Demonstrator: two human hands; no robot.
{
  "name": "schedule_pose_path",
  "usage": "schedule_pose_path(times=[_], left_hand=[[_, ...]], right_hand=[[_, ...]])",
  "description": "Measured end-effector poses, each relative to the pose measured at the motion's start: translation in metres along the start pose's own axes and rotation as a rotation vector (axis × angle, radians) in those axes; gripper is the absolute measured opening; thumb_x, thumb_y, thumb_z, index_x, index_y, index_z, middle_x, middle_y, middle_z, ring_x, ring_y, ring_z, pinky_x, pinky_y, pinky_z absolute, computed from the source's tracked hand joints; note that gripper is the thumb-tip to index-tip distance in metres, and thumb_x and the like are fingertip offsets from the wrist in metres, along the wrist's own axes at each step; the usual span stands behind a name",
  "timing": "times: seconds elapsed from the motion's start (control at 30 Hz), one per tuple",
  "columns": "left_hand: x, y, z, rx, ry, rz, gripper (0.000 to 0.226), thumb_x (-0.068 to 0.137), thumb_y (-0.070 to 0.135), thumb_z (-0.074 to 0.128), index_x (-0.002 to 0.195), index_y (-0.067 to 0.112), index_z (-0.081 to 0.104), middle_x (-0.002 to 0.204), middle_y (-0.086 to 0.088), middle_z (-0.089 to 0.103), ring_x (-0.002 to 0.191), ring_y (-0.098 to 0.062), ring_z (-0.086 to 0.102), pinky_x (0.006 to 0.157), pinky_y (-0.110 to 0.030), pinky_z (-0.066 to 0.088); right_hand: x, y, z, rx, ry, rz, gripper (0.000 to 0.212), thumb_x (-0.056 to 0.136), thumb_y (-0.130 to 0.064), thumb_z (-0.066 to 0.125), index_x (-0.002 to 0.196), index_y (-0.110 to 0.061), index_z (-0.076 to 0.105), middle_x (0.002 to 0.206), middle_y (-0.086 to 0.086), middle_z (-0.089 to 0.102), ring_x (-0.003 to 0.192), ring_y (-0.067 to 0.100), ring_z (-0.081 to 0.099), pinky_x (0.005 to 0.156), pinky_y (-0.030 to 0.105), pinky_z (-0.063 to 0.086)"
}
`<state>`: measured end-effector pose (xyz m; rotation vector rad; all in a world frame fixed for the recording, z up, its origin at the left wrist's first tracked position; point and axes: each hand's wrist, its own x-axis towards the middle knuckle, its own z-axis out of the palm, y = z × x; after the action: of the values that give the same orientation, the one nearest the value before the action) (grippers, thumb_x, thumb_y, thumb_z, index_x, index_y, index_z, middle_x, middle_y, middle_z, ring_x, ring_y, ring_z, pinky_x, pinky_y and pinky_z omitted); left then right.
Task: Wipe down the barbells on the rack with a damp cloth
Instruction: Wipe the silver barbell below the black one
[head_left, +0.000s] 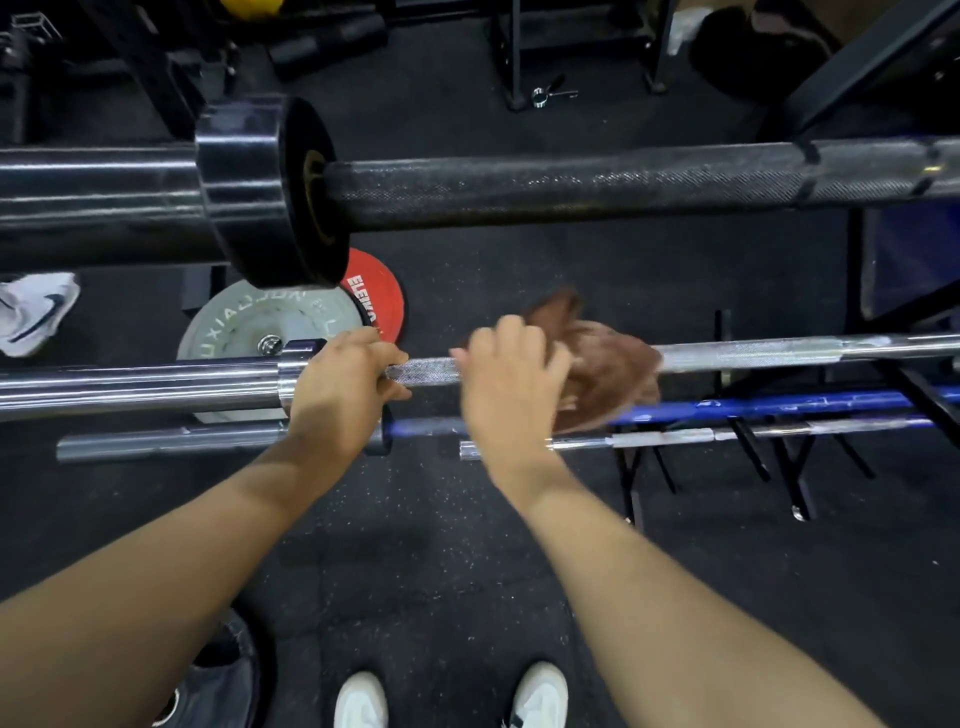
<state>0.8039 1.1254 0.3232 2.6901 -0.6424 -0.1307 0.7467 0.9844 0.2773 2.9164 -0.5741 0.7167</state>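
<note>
glossy metal barbell (753, 353), knurled grip; seemingly soft brown cloth (608, 374).

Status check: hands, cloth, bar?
Left hand grips silver barbell by its collar. Right hand holds brown cloth on the shaft, blurred. Nothing blocking the shaft.

Red plate (378, 297): white lettering, partly covered by the black collar in front of it; the visible part reads "ELEIK", with the last letters cut off.

White plate (260, 322): raised lettering along the rim, seen reversed and partly hidden; roughly "UXIAOJUN" can be made out, the rest is not legible.

Shoe (36, 312) at left: dark swoosh logo on the side, without text.
</note>
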Motion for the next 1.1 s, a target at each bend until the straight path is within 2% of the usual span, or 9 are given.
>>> schedule_pose_path(times=[0.07,0.17,0.3,0.43,0.67,0.77,0.87,1.03,1.1], left_hand=[[0.000,-0.001,-0.003,0.025,-0.024,0.004,0.026,0.078,0.016,0.075,0.103,0.011,0.071,0.086,0.003,0.054,0.086,-0.019,0.050,0.068,-0.032,0.038],[0.001,-0.004,-0.006,0.025,-0.070,-0.016,0.034,0.079,0.019,0.075,0.111,0.012,0.069,0.092,-0.001,0.057,0.094,-0.024,0.053,0.075,-0.036,0.043],[0.001,-0.002,-0.003,0.011,-0.051,-0.024,0.033,0.080,0.018,0.074,0.111,0.011,0.069,0.089,0.006,0.052,0.095,-0.023,0.052,0.072,-0.031,0.037],[-0.001,0.002,0.000,-0.012,-0.008,-0.015,0.029,0.079,0.010,0.074,0.108,0.008,0.069,0.086,0.008,0.048,0.088,-0.017,0.047,0.068,-0.026,0.030],[0.001,0.000,-0.004,0.032,-0.037,-0.010,0.028,0.077,0.013,0.075,0.105,0.007,0.071,0.092,-0.006,0.059,0.091,-0.028,0.054,0.069,-0.030,0.036],[0.003,-0.003,-0.006,0.021,-0.074,-0.019,0.032,0.076,0.016,0.077,0.107,0.009,0.070,0.091,0.000,0.057,0.095,-0.025,0.054,0.074,-0.030,0.039],[0.003,-0.003,-0.006,0.018,-0.062,-0.023,0.031,0.076,0.016,0.077,0.106,0.009,0.070,0.088,0.003,0.054,0.093,-0.024,0.053,0.072,-0.030,0.038],[0.004,0.003,-0.004,0.000,-0.070,-0.027,0.032,0.077,0.014,0.077,0.108,0.008,0.070,0.086,0.005,0.050,0.091,-0.024,0.054,0.075,-0.033,0.042],[0.004,0.003,-0.003,-0.006,-0.065,-0.015,0.033,0.078,0.014,0.076,0.109,0.008,0.069,0.086,0.004,0.050,0.087,-0.021,0.052,0.074,-0.031,0.041]], right_hand=[[0.004,-0.015,-0.001,0.085,0.002,-0.123,0.025,0.084,-0.040,0.042,0.078,-0.021,0.057,0.083,0.001,0.052,0.082,0.021,0.039,0.080,0.042,0.035],[0.010,0.043,0.003,0.026,0.042,-0.278,0.025,0.086,-0.043,0.049,0.076,-0.021,0.054,0.081,0.001,0.051,0.078,0.023,0.045,0.072,0.038,0.034],[0.005,0.130,0.001,-0.115,0.036,-0.140,0.030,0.093,-0.042,0.046,0.079,-0.016,0.053,0.084,0.006,0.050,0.078,0.027,0.041,0.074,0.040,0.035],[0.004,0.087,0.005,-0.095,0.047,0.143,0.028,0.091,-0.037,0.044,0.077,-0.015,0.055,0.084,0.008,0.051,0.081,0.027,0.035,0.079,0.046,0.031],[0.006,-0.017,-0.006,0.108,-0.023,-0.155,0.023,0.086,-0.039,0.047,0.077,-0.021,0.058,0.084,0.001,0.053,0.083,0.021,0.037,0.080,0.043,0.032],[0.013,0.045,-0.001,0.063,0.002,-0.288,0.030,0.088,-0.044,0.046,0.074,-0.021,0.060,0.082,0.001,0.053,0.079,0.023,0.046,0.072,0.038,0.035],[0.011,0.118,-0.006,-0.024,-0.038,-0.223,0.037,0.091,-0.048,0.045,0.076,-0.018,0.061,0.086,0.005,0.054,0.079,0.028,0.049,0.072,0.039,0.039],[0.012,0.120,-0.004,0.051,-0.104,-0.013,0.039,0.089,-0.049,0.050,0.078,-0.016,0.068,0.089,0.005,0.055,0.088,0.030,0.047,0.094,0.054,0.040],[0.013,0.129,-0.003,0.023,-0.077,-0.097,0.042,0.090,-0.051,0.048,0.078,-0.016,0.068,0.089,0.003,0.057,0.088,0.029,0.046,0.085,0.049,0.044]])
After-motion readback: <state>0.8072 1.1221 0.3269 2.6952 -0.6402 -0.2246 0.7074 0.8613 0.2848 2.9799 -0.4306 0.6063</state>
